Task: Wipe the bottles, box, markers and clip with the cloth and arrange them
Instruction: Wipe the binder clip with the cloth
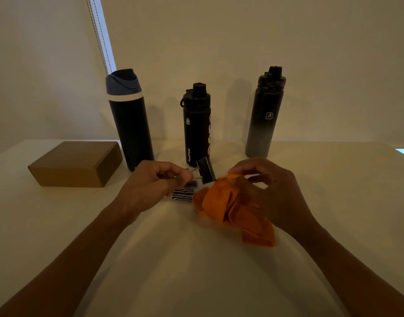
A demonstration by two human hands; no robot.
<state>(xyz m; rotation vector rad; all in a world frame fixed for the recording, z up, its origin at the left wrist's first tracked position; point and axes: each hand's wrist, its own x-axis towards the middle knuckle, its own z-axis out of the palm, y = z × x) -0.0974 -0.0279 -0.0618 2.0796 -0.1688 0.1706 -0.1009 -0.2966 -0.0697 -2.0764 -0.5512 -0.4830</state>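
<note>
Dim light falls on a pale table [196, 282] set against a plain wall. Above its middle, the left hand [150, 186] pinches the wire handles of a black clip [205, 170] between curled fingers, lifting it off the surface. Just beside the clip, the right hand [272, 191] grips a bunched orange cloth [228, 207], whose loose end hangs toward the table. Striped markers [182, 194] lie on the table between the hands. Behind stand three upright bottles, well apart: a navy bottle [130, 124], a short black bottle [196, 129] and a grey-fading bottle [264, 120]. A brown box [75, 164] sits at the left.
</note>
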